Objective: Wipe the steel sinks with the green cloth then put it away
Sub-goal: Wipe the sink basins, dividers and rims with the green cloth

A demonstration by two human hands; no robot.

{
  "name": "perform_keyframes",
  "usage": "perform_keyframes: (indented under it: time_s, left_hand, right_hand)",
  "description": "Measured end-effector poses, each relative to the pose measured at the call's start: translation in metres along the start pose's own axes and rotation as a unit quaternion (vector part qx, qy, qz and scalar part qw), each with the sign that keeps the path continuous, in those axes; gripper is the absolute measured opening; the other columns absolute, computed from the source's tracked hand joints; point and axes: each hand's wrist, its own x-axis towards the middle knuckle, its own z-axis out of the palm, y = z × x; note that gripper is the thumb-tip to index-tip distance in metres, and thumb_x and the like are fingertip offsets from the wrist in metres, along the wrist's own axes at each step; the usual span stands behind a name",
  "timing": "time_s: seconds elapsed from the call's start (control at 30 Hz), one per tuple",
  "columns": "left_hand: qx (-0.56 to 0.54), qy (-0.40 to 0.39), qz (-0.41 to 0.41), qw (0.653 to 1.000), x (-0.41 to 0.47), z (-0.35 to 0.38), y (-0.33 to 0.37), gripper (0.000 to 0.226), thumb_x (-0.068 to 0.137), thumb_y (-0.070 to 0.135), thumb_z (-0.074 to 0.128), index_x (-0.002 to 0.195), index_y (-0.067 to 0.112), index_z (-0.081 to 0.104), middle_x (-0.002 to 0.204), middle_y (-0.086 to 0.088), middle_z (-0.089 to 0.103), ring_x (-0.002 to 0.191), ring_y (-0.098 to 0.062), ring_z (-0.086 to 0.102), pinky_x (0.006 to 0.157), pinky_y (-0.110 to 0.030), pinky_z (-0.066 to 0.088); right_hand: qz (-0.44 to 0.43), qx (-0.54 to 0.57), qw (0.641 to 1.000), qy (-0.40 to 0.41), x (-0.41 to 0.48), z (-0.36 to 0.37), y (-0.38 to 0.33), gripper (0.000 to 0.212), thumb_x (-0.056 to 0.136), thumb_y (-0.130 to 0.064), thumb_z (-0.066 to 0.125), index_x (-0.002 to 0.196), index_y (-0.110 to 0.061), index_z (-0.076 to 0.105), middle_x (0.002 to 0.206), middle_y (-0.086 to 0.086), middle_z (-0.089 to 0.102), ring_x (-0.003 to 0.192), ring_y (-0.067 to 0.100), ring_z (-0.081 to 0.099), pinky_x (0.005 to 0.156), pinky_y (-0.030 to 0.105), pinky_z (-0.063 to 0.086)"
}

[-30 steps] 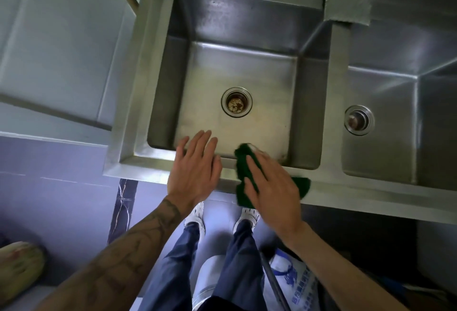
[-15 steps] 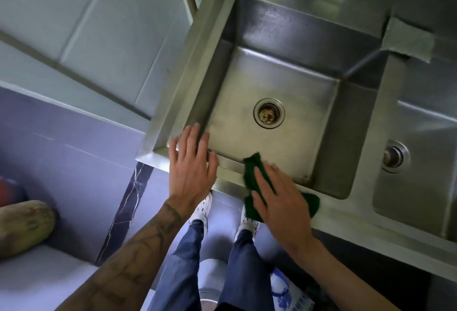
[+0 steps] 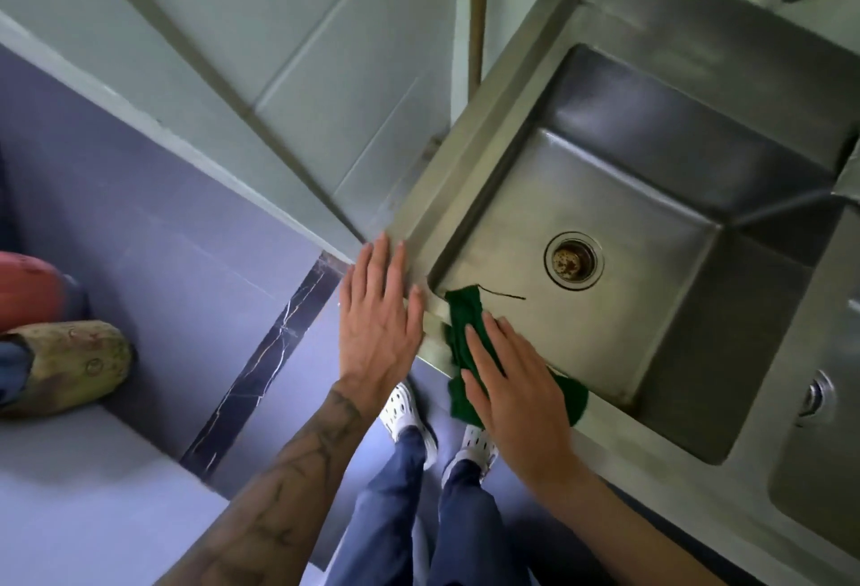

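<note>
One green cloth (image 3: 463, 320) lies across the front rim of the left sink (image 3: 493, 129), close to that sink's near left corner. Its upper end folds over the rim into the bowl, and its lower end hangs off the front edge. The right hand (image 3: 516, 383) lies flat on top of it with straight, slightly spread fingers (image 3: 493, 334) pressing it down rather than curling round it. Green shows past the fingertips, to the left of the palm and again to the right of it. A single dark thread (image 3: 502, 293) trails from the cloth's top across the sink floor. The left hand (image 3: 377, 320) rests open on the corner of the rim, fingers straight, just beside the cloth with a strip of bare steel between them. Two sinks are in view, the right sink (image 3: 819, 483) only partly, and each has one drain: one (image 3: 574, 261) in the left bowl, one (image 3: 816, 397) in the right. Two white shoes (image 3: 406, 408) stand below the rim.
</note>
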Motion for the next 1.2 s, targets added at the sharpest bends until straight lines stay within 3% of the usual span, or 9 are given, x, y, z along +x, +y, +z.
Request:
perform_keyframes:
  time_s: [0.13, 0.33, 0.53, 0.63, 0.87, 0.93, 1.03, 1.1, 1.2]
  left_hand:
    - [-0.028, -0.01, 0.01, 0.999, 0.002, -0.003, -0.018, 0.056, 0.108, 0.025, 0.035, 0.162, 0.014, 0.038, 0.171, -0.008, 0.035, 0.154, -0.029, 0.037, 0.122, -0.05, 0.039]
    - [-0.08, -0.072, -0.027, 0.994, -0.009, -0.006, -0.032, 0.063, 0.113, 0.05, 0.007, 0.169, 0.025, 0.018, 0.176, -0.003, 0.02, 0.16, -0.025, 0.027, 0.128, -0.048, 0.028]
    - [-0.192, -0.037, -0.082, 0.977, -0.004, -0.006, -0.027, 0.058, 0.113, 0.041, 0.019, 0.161, 0.018, 0.042, 0.166, 0.001, 0.044, 0.153, -0.018, 0.04, 0.124, -0.04, 0.033]
    - [-0.23, -0.039, -0.127, 0.964, 0.001, 0.003, -0.032, 0.067, 0.113, 0.048, 0.011, 0.157, 0.012, 0.047, 0.159, -0.003, 0.052, 0.147, -0.022, 0.047, 0.122, -0.045, 0.038]
    - [-0.173, 0.004, -0.297, 0.939, 0.01, 0.003, 0.013, 0.072, 0.11, 0.047, 0.005, 0.15, 0.008, 0.05, 0.147, -0.007, 0.057, 0.135, -0.032, 0.049, 0.116, -0.046, 0.037]
    - [-0.201, 0.041, -0.382, 0.901, 0.02, 0.007, 0.023, 0.071, 0.107, 0.047, 0.005, 0.138, 0.01, 0.057, 0.141, -0.004, 0.061, 0.13, -0.032, 0.051, 0.112, -0.044, 0.037]
    - [-0.231, 0.106, -0.467, 0.847, 0.037, 0.013, 0.032, 0.055, 0.105, 0.042, 0.016, 0.115, 0.014, 0.062, 0.112, -0.001, 0.066, 0.113, -0.033, 0.057, 0.104, -0.044, 0.04]
    - [-0.195, 0.106, -0.468, 0.856, 0.038, 0.017, 0.037, 0.052, 0.106, 0.038, 0.017, 0.111, 0.014, 0.062, 0.109, -0.003, 0.067, 0.113, -0.034, 0.058, 0.106, -0.046, 0.04]
    - [-0.146, 0.124, -0.465, 0.865, 0.039, 0.018, 0.042, 0.051, 0.106, 0.041, 0.024, 0.111, 0.014, 0.066, 0.119, -0.007, 0.071, 0.125, -0.039, 0.055, 0.111, -0.052, 0.038]
  right_hand:
    - [0.029, 0.023, 0.999, 0.016, 0.065, 0.027, -0.049, 0.045, 0.11, -0.037, 0.048, 0.143, -0.008, 0.061, 0.154, 0.019, 0.053, 0.138, 0.032, 0.056, 0.11, 0.042, 0.051]
    - [-0.013, 0.003, 1.0, -0.016, 0.046, 0.013, -0.047, 0.052, 0.111, -0.042, 0.046, 0.152, -0.01, 0.052, 0.162, 0.015, 0.044, 0.147, 0.032, 0.046, 0.112, 0.044, 0.05]
    - [0.003, 0.015, 0.997, 0.077, 0.095, 0.039, -0.078, 0.037, 0.109, -0.017, 0.054, 0.142, -0.004, 0.062, 0.155, 0.021, 0.05, 0.146, 0.034, 0.048, 0.11, 0.045, 0.051]
    - [0.018, 0.064, 0.994, 0.091, 0.128, 0.047, -0.088, 0.037, 0.11, -0.014, 0.049, 0.144, -0.002, 0.059, 0.157, 0.023, 0.047, 0.148, 0.035, 0.044, 0.116, 0.047, 0.046]
    - [-0.037, 0.075, 0.993, 0.084, 0.211, 0.039, -0.01, 0.042, 0.112, -0.031, 0.05, 0.145, -0.008, 0.058, 0.162, 0.019, 0.042, 0.154, 0.036, 0.033, 0.123, 0.051, 0.034]
    - [-0.099, 0.099, 0.987, 0.074, 0.199, 0.04, -0.018, 0.039, 0.111, -0.027, 0.052, 0.143, -0.006, 0.06, 0.16, 0.018, 0.045, 0.154, 0.035, 0.035, 0.123, 0.052, 0.034]
    - [-0.237, 0.159, 0.958, 0.036, 0.172, 0.044, -0.029, 0.037, 0.107, -0.018, 0.061, 0.142, -0.007, 0.062, 0.157, 0.016, 0.05, 0.151, 0.031, 0.041, 0.122, 0.048, 0.037]
    - [-0.279, 0.146, 0.949, 0.029, 0.188, 0.041, -0.015, 0.037, 0.109, -0.022, 0.056, 0.143, -0.008, 0.062, 0.157, 0.015, 0.05, 0.149, 0.031, 0.044, 0.121, 0.046, 0.038]
    - [-0.246, 0.094, 0.965, 0.017, 0.232, 0.028, 0.019, 0.045, 0.111, -0.034, 0.048, 0.147, -0.008, 0.058, 0.16, 0.016, 0.046, 0.152, 0.032, 0.039, 0.123, 0.047, 0.036]
